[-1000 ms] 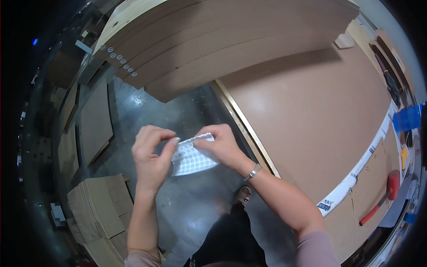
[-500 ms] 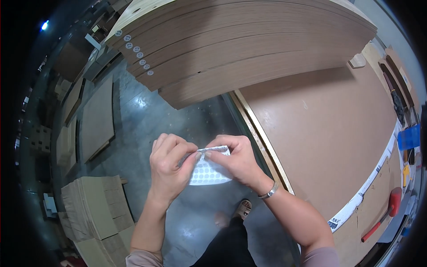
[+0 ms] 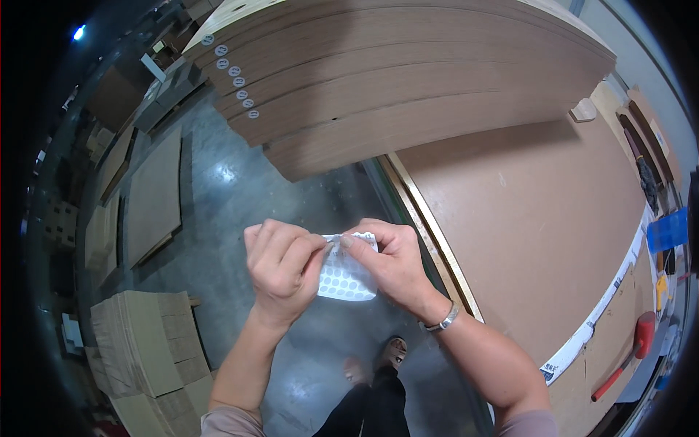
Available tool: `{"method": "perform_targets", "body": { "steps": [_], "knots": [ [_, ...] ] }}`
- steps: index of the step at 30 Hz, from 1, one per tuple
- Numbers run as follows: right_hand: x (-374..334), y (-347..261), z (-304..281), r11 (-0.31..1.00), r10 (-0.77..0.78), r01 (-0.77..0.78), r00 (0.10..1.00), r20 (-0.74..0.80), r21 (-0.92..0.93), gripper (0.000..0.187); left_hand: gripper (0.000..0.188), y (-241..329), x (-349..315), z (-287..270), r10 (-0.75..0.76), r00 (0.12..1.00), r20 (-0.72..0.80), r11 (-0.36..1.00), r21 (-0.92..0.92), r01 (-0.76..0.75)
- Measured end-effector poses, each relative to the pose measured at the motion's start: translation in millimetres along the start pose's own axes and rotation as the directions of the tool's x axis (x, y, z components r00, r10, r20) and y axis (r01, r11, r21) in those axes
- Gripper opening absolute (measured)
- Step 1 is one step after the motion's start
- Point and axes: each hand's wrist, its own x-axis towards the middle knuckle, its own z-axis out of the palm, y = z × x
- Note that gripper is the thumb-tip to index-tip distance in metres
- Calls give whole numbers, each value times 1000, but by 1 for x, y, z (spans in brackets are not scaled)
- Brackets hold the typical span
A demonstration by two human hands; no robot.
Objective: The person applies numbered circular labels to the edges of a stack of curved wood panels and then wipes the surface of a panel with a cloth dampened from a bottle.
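Observation:
A small white sheet of round stickers point(image 3: 344, 282) hangs between my hands, above the floor. My right hand point(image 3: 393, 255) grips its upper right part, thumb on top and fingers curled behind. My left hand point(image 3: 282, 258) is closed at the upper left edge, thumb and forefinger pinched against the sheet; whether a loosened sticker is between those fingertips cannot be made out. Beyond my hands rises a stack of brown wood-faced boards point(image 3: 408, 80). Round white stickers point(image 3: 239, 81) run in a slanting line down its left end.
A brown board-topped table point(image 3: 524, 211) lies to my right, with a metal-edged rim. On it are a red-handled tool point(image 3: 644, 335) and a blue container point(image 3: 667, 230). Cardboard packages point(image 3: 149, 342) stand at lower left; flat panels point(image 3: 156, 197) lie on the floor farther off.
My left hand has turned slightly, its fingers closing more tightly at the sheet's edge. The sheet has tilted a little, and the view has shifted slightly.

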Motion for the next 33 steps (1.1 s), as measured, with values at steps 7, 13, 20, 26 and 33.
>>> {"method": "perform_targets", "body": {
  "steps": [7, 13, 20, 26, 33],
  "knots": [
    [5, -2, 3, 959, 171, -148, 982, -78, 243, 17, 19, -14, 13, -2, 26, 999, -46, 1000, -7, -27],
    [5, -4, 2, 959, 208, -188, 975, -76, 211, 19, 9, -39, 52, 1, -352, 875, -332, 930, -227, 288],
    [3, -6, 5, 948, 237, -223, 971, -39, 226, 18, 6, -52, 68, 14, -253, 843, -475, 967, -90, 240],
    [2, -5, 6, 955, 222, -214, 975, -18, 204, 16, 9, -59, 71, 16, -246, 826, -507, 966, -55, 254],
    [2, -7, 6, 951, 233, -234, 972, 31, 201, 15, 13, -61, 75, 2, -281, 816, -506, 934, 51, 353]
  ]
}}
